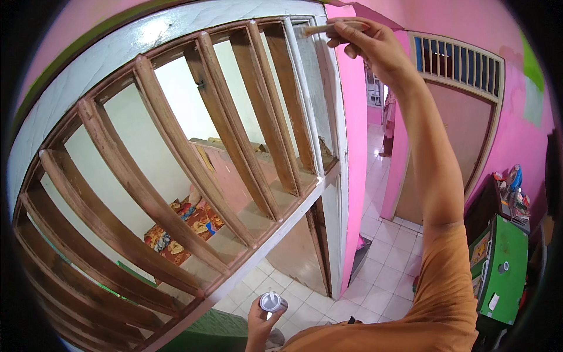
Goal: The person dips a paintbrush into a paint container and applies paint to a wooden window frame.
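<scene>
Head view: my right hand (pixel 366 44) pinches paintbrush (pixel 321 28) at 12 o'clock on wooden slat (pixel 302 88); left hand (pixel 261 320) grips small can (pixel 271 301) at 6.

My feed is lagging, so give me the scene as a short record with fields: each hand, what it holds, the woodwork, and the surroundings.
right hand: raised right hand grips a paintbrush, bristles at the top of the white slat
left hand: low left hand holds a small can
woodwork: slatted vent above a doorway; most slats bare brown wood, rightmost ones white
surroundings: pink wall, white tiled floor, green cabinet at right
</scene>
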Demonstrator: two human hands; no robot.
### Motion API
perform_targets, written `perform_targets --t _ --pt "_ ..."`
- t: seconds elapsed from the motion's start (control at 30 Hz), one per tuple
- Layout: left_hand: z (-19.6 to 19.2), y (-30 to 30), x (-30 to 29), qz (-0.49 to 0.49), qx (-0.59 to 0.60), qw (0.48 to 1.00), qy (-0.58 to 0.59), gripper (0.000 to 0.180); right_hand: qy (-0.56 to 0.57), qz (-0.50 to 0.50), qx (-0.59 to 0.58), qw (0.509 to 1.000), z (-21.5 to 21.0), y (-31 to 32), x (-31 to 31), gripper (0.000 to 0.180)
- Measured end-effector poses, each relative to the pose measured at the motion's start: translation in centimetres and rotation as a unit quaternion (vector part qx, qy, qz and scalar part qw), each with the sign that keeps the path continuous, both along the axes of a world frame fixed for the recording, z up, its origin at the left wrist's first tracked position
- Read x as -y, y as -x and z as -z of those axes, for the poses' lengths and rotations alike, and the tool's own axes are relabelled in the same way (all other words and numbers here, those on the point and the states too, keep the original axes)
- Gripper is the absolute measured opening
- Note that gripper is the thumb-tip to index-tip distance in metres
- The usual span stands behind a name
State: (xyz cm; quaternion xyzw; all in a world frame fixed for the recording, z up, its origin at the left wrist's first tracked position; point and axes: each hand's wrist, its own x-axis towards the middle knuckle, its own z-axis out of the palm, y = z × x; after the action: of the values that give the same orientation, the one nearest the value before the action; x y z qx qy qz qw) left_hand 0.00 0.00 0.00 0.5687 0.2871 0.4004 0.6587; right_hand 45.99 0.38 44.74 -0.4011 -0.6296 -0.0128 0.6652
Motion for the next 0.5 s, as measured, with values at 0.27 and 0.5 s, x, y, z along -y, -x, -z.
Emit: perform_targets --t 0.27,0.5 --pt "0.5 -1.4 1.4 -0.015 -0.008 0.999 0.035 0.067 -0.018 0.029 0.005 0.999 1.4 1.0 0.9 0.034" --pt "-0.2 -0.8 0.3 -0.022 -0.024 0.999 -0.017 0.059 -0.048 -0.014 -0.089 0.995 2.0 -0.7 0.7 0.031"
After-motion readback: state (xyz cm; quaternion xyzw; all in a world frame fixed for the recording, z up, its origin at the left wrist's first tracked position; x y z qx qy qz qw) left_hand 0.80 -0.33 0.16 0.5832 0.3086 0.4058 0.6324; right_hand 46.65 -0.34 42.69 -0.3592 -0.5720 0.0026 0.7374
